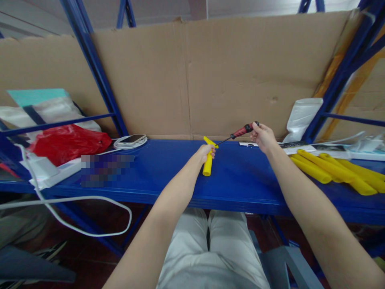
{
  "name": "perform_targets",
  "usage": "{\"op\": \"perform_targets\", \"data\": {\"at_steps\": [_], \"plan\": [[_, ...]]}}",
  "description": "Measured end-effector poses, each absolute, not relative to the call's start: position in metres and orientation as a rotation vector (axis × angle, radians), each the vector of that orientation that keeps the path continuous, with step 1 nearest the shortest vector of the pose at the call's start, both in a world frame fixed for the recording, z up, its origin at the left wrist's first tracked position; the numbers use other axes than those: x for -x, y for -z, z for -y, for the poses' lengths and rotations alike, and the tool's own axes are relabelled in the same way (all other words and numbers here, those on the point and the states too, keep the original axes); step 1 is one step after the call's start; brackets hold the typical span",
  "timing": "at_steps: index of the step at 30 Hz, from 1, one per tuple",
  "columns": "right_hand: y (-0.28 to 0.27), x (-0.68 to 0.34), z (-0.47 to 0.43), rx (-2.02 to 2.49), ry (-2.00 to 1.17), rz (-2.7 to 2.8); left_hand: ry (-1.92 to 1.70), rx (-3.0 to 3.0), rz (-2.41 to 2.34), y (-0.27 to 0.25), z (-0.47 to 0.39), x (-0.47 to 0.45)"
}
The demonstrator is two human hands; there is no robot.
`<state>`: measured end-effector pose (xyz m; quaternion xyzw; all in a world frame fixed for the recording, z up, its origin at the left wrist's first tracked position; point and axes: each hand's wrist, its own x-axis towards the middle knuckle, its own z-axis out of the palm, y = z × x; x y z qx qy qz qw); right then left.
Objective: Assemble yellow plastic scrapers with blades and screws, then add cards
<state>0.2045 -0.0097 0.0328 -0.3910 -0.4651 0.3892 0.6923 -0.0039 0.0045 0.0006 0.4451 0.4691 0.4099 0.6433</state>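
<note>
My left hand (207, 151) is closed around a yellow tube-shaped piece (207, 168) with a flared crosspiece at its top, held just over the blue shelf top. In my right hand (263, 137) is the rear end of a screwdriver (242, 131) with a red and black handle. Its thin dark shaft slants down to the left, and the tip reaches the upper part of the yellow piece beside my left fingers. Whether the tip is inside the piece or only touching it, I cannot tell.
Several yellow tubes (333, 168) lie in a pile at the right. On the left are a phone (132, 139) on a coiled white cable, a red plastic bag (70, 142) and a white power strip (57, 174). Cardboard (234, 76) stands along the back between blue posts.
</note>
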Motion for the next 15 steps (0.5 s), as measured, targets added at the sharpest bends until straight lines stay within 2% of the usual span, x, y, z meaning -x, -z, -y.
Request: {"op": "perform_targets", "data": {"at_steps": [8, 15], "plan": [[-0.0296, -0.2068, 0.0031, 0.913, -0.756, 0.979, -0.914, -1.032, -1.049, -0.0034, 0.0013, 0.0012], [-0.0332, -0.2064, 0.0094, 0.863, -0.852, 1.054, -0.902, -1.028, -1.046, -0.0027, -0.0005, 0.0014]]}}
